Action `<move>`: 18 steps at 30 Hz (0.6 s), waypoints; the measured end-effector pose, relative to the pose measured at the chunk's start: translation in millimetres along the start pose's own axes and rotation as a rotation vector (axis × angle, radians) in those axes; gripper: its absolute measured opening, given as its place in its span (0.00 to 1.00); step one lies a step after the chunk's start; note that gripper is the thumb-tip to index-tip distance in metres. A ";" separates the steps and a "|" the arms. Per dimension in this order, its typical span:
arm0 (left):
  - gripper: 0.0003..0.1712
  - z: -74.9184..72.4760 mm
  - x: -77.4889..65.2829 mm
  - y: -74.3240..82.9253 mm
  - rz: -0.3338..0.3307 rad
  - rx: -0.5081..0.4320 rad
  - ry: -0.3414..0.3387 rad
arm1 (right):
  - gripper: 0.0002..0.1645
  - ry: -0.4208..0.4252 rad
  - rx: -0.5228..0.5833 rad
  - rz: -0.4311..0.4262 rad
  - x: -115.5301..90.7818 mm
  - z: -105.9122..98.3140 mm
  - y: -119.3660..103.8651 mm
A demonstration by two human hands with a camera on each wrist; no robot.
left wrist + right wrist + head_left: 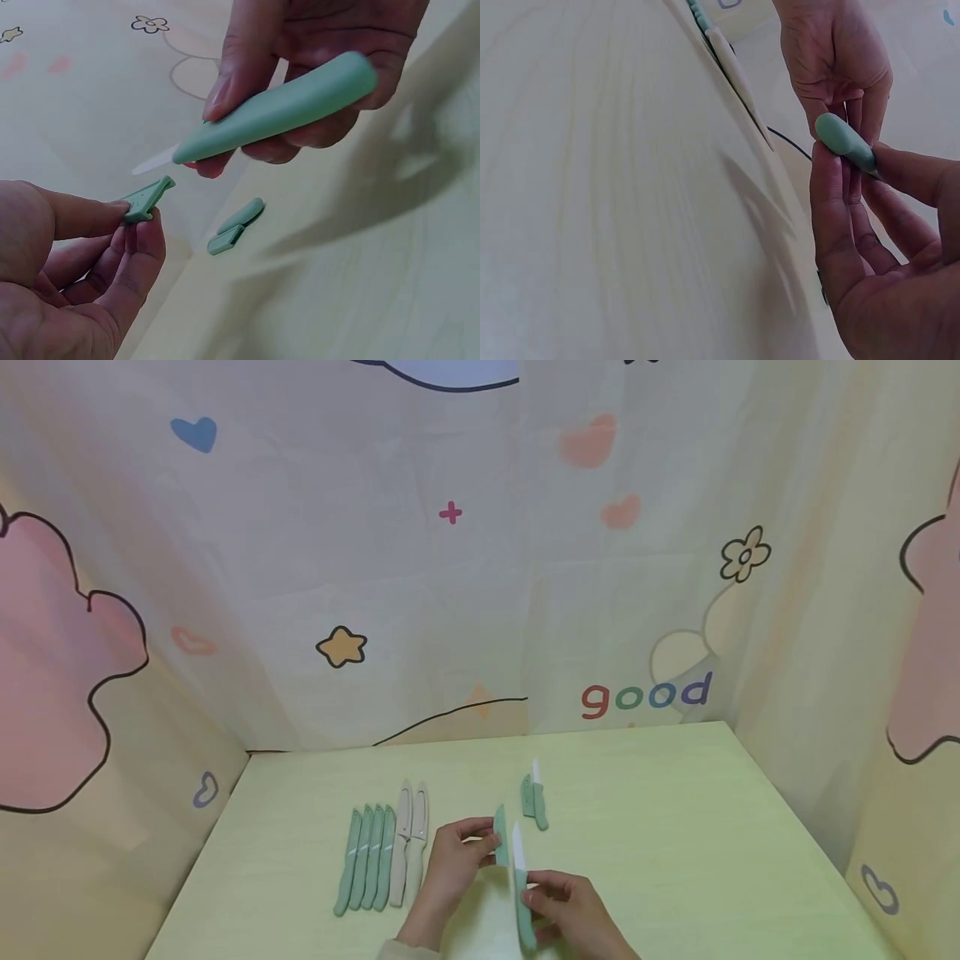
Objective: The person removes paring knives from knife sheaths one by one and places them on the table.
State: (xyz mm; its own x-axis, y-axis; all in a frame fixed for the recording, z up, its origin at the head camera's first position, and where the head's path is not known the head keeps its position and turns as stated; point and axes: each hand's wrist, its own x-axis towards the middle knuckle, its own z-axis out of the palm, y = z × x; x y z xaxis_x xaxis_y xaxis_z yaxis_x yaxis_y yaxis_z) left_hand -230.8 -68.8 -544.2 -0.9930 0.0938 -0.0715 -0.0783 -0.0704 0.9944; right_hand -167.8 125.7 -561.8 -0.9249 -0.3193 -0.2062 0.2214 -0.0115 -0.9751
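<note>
My left hand [454, 858] pinches a green blade sheath [501, 838] between thumb and fingers, raised off the table. In my right hand [576, 910] is a paring knife [523, 906] with a green handle [277, 109] and a bare white blade, pointing away from me. Sheath and blade are close together but apart; the left wrist view shows the blade tip just above the sheath [146, 201]. Seen from the right wrist, the butt of the knife handle [840, 136] hides the sheath and most of the blade.
Several green sheathed knives [363, 860] lie in a row on the left, beside two pale sheathed knives [405, 839]. Farther back lie another green knife [540, 806] with a bare white blade and a green sheath [527, 795] against it. Patterned fabric [450, 593] encloses the table's back and sides.
</note>
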 end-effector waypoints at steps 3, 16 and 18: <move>0.15 1.8 -6.2 4.2 -0.009 -0.002 -0.011 | 0.28 0.011 -0.001 0.001 0.7 1.0 -2.7; 0.15 9.5 -30.9 30.5 -0.013 0.034 -0.034 | 0.27 0.059 0.015 0.008 6.8 1.8 -6.8; 0.15 10.0 -31.0 29.8 -0.007 0.039 -0.031 | 0.27 0.063 0.019 0.013 8.4 1.6 -6.9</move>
State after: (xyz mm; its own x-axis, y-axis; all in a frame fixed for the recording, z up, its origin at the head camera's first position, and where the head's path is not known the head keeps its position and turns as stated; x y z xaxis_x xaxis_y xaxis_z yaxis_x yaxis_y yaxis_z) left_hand -201.5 -63.8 -511.6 -0.9892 0.1248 -0.0771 -0.0815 -0.0309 0.9962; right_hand -176.6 121.6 -556.6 -0.9393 -0.2595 -0.2244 0.2391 -0.0260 -0.9706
